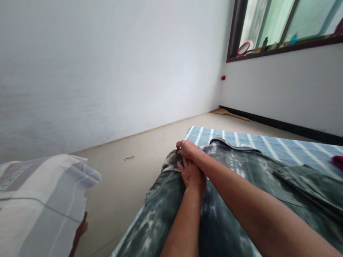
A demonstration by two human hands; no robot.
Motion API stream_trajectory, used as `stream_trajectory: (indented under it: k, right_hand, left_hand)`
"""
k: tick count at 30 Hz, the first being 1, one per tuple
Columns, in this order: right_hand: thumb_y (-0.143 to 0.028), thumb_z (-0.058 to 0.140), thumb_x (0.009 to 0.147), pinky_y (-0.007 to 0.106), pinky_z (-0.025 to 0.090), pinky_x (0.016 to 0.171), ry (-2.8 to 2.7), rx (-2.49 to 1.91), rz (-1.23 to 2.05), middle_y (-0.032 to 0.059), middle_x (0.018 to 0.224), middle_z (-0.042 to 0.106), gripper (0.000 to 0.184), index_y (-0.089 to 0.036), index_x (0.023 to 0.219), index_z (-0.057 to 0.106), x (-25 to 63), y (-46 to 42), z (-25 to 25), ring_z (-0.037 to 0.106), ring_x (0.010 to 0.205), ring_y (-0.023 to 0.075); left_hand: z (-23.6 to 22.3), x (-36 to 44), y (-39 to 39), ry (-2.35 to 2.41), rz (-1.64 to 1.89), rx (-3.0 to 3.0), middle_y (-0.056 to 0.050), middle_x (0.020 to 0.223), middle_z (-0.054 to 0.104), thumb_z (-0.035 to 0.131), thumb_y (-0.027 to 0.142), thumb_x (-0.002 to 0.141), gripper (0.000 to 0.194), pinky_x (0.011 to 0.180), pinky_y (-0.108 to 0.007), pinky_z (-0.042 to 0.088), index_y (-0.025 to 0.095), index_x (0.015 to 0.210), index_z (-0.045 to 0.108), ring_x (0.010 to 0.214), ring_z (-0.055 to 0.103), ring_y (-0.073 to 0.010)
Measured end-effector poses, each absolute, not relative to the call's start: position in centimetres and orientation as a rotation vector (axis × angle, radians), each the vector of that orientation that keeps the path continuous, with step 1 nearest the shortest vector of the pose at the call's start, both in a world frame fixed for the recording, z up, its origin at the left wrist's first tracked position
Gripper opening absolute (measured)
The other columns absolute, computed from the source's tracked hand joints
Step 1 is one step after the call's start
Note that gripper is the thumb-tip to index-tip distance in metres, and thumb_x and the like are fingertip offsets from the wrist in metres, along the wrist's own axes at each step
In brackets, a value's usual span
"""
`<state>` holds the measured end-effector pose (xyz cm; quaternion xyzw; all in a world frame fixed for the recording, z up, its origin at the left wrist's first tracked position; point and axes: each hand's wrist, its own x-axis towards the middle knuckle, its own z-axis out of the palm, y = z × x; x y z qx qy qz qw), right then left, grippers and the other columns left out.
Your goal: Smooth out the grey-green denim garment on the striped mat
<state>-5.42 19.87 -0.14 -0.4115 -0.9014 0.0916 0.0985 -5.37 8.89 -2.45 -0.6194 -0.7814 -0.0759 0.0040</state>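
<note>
A dark green, bleach-washed denim garment (241,182) lies spread over a blue-and-white striped mat (281,146) on the floor. My right hand (187,149) reaches across to the garment's far left edge and pinches the fabric there, fingers closed. My left hand (191,175) lies just below it, palm down on the denim, with its fingers curled onto the same edge. The two hands touch each other.
A folded grey-and-white striped cloth (40,200) sits at lower left. A rubber band (129,157) lies on the beige tiles. White walls meet at the far corner, a broom (230,113) rests by the skirting, and a window sill (281,46) holds small items.
</note>
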Motion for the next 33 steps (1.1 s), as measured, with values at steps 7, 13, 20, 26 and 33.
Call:
stream_trajectory:
  k: [7,13,20,26,33]
  right_hand:
    - [-0.036,0.056,0.092,0.039,0.05,0.084,-2.675,-1.247,0.298,0.0058,0.107,0.063,0.027,-0.017,0.112,0.059,-5.3,19.4,-0.5,0.061,0.097,0.0196]
    - [-0.035,0.057,0.092,0.039,0.051,0.082,-2.775,-1.26,0.345,0.0061,0.113,0.06,0.03,-0.017,0.115,0.057,-4.5,20.3,0.8,0.06,0.096,0.0201]
    - [-0.034,0.059,0.09,0.039,0.051,0.082,-2.818,-1.482,0.269,0.0062,0.111,0.061,0.026,-0.016,0.11,0.059,-2.7,21.4,1.7,0.06,0.097,0.0197]
    - [-0.035,0.057,0.091,0.042,0.049,0.087,-2.731,-1.488,0.191,0.0072,0.116,0.059,0.029,-0.017,0.114,0.058,-2.5,20.7,0.4,0.059,0.103,0.0215]
    - [-0.037,0.057,0.091,0.037,0.052,0.078,-2.755,-1.46,0.31,0.0047,0.105,0.062,0.026,-0.015,0.106,0.061,-3.1,20.7,0.7,0.062,0.091,0.0186]
  left_hand:
    - [-2.7,-5.9,9.2,-2.545,-0.136,-1.974,-0.015,0.153,0.025,0.038,0.029,0.089,0.061,0.112,-0.056,0.018,0.011,0.146,0.027,0.141,0.02,-0.0324]
    - [-3.0,-5.6,9.1,-2.56,-0.156,-1.921,-0.018,0.151,0.028,0.037,0.041,0.088,0.067,0.114,-0.054,0.014,0.002,0.143,0.03,0.14,0.022,-0.0303]
    - [-3.5,-5.4,9.4,-2.573,-0.135,-1.906,-0.016,0.153,0.027,0.03,0.05,0.089,0.069,0.114,-0.054,0.009,0.006,0.142,0.034,0.142,0.018,-0.0281]
    - [-3.4,-5.5,9.3,-2.578,-0.162,-1.829,-0.02,0.153,0.024,0.037,0.053,0.086,0.07,0.113,-0.051,0.014,0.007,0.139,0.039,0.142,0.014,-0.0333]
    - [-3.1,-5.2,9.4,-2.614,-0.152,-1.814,-0.025,0.149,0.029,0.038,0.056,0.084,0.073,0.112,-0.05,0.015,0.007,0.138,0.041,0.141,0.016,-0.0375]
